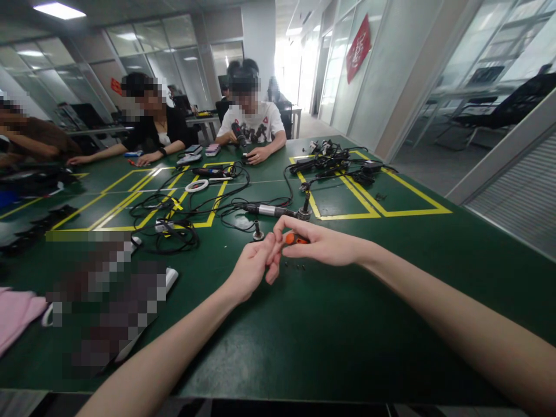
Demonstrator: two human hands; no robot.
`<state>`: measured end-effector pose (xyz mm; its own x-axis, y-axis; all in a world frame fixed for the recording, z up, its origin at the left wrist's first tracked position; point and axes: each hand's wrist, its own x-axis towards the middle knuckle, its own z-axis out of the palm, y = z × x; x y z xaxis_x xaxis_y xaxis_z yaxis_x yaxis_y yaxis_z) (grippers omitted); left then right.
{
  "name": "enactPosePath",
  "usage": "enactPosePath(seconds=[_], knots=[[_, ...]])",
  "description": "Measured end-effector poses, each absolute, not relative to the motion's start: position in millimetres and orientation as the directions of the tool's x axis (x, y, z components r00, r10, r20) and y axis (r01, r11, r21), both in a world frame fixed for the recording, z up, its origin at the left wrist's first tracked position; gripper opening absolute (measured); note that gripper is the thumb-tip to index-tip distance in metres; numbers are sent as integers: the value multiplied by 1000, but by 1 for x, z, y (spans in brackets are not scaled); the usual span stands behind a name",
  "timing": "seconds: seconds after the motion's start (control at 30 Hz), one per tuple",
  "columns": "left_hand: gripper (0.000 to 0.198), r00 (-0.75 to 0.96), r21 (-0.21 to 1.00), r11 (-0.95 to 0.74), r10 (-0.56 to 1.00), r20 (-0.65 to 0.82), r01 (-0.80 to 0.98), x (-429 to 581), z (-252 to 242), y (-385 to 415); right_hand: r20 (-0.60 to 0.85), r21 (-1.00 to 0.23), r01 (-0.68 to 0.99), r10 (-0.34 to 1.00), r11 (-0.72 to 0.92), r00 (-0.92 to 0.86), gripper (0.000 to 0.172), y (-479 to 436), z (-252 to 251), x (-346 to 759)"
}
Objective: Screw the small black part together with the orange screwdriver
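Observation:
My right hand [324,243] is curled around a small orange-and-black object [290,238], perhaps a tool handle, mostly hidden by the palm. Its fingertips meet those of my left hand [254,266] above the table. The left fingers are pinched together; whatever lies between them is too small or hidden to see. Just below the hands, several tiny dark screw-like pieces [295,266] lie on the green table [347,324]. Beyond them stand two metal parts with upright shafts on round bases, one on the left [258,233] and one on the right [305,209].
A silver-and-black corded tool [268,210] lies past my hands. Tangled black cables [174,236] and a pile of black devices [324,161] spread farther back. Two blurred flat objects lie left, near a pink cloth [19,315]. Across the table, a co-worker holds a dark tool [238,133].

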<state>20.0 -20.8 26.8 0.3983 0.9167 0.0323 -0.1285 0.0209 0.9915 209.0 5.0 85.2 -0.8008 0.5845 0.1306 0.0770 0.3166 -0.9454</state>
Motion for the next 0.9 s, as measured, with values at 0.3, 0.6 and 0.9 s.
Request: enactPosePath(seconds=[0.3,0.6,0.9], knots=[[56,557,914,256,829,-40,-315,9,42,-16,262,-882,70,610,465,-748,16,14,83,217],[47,468,947,87,880,73,-310,13,43,-21,348,-699,173,542,694,-765,16,3,91,215],[62,423,983,65,906,14,-172,11,42,-19,295,-489,324,503,810,-813,16,-3,83,206]])
